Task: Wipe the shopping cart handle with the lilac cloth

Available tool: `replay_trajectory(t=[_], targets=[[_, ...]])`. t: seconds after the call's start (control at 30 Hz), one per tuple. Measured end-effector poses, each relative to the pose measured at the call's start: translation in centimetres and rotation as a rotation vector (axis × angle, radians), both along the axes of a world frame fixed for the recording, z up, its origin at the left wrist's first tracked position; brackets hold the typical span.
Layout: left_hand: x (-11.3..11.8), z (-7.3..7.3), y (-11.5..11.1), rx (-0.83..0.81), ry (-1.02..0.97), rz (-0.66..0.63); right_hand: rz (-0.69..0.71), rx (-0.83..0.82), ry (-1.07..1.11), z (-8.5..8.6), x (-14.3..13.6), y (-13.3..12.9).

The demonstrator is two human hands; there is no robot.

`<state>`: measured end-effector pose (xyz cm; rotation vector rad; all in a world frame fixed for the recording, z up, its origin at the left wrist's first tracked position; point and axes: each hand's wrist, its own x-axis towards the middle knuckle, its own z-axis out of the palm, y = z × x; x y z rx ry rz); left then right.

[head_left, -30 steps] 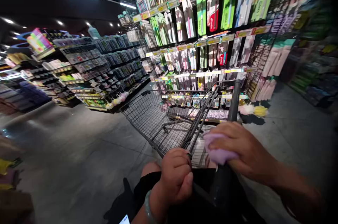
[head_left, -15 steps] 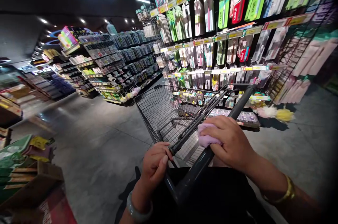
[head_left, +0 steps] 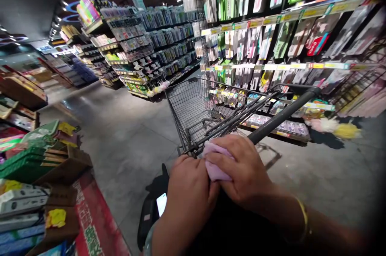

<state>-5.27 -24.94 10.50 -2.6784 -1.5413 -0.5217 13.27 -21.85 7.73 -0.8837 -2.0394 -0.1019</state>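
A folded pink-purple cloth (head_left: 217,161) is held in my right hand (head_left: 245,169), whose fingers wrap over it at the dark handle bar (head_left: 283,116) of a wire shopping cart. Right beside it, my left hand (head_left: 190,183) is closed at the cart's near left corner, its fingertips hidden; it appears wrapped round the handle. The two hands touch or nearly touch. The black mesh basket (head_left: 188,107) of the cart extends ahead, with bare mesh visible inside.
Shelving with hanging packaged goods (head_left: 229,42) rises close by the cart's right side. At lower left are boxes of goods (head_left: 64,163) beside a red printed panel (head_left: 93,215). More stocked shelves (head_left: 129,42) stand farther off. A lit phone screen (head_left: 161,203) shows below my left hand.
My right hand with the cloth has slid down-left along the handle, next to my left hand. The left hand has turned and moved nearer. The view has shifted, bringing the left boxes further in.
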Motion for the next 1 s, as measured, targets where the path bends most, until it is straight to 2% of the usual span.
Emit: replay_trajectory(t=[0.07,0.23,0.3,0.43,0.5,0.6,0.73,0.8,0.87,0.97,1.0], targets=[[-0.4,-0.2,0.2,0.022,-0.012,0.003,-0.012,0.034,-0.041,-0.3,0.3,0.2],[-0.7,-0.7,0.6,0.134,-0.052,0.023,-0.309,-0.027,-0.008,-0.5,2.7,1.7],[-0.7,-1.0,0.6,0.175,-0.045,0.030,-0.234,-0.075,-0.037,0.1,2.1,1.6],[-0.9,-1.2,0.7,0.219,-0.035,0.030,0.095,-0.212,-0.298,2.1,0.3,2.6],[-1.0,-1.2,0.7,0.208,-0.040,0.030,0.117,-0.268,-0.420,3.2,-0.1,4.5],[-1.0,-1.2,0.8,0.203,-0.048,0.035,0.081,-0.268,-0.486,4.4,-1.1,7.5],[-1.2,-1.3,0.8,0.213,-0.039,0.043,0.326,-0.325,-0.586,4.9,-3.1,9.3],[-1.3,-1.3,0.7,0.204,-0.034,0.041,0.377,-0.325,-0.637,4.9,-2.6,9.7],[-1.5,-1.3,0.7,0.192,-0.035,0.041,0.304,-0.302,-0.672,4.8,-1.1,10.1],[-1.6,-1.3,0.7,0.191,-0.036,0.053,0.064,-0.251,-0.679,4.5,1.1,10.6],[-1.6,-1.4,0.7,0.197,-0.037,0.058,0.032,-0.237,-0.660,4.3,1.3,10.7]])
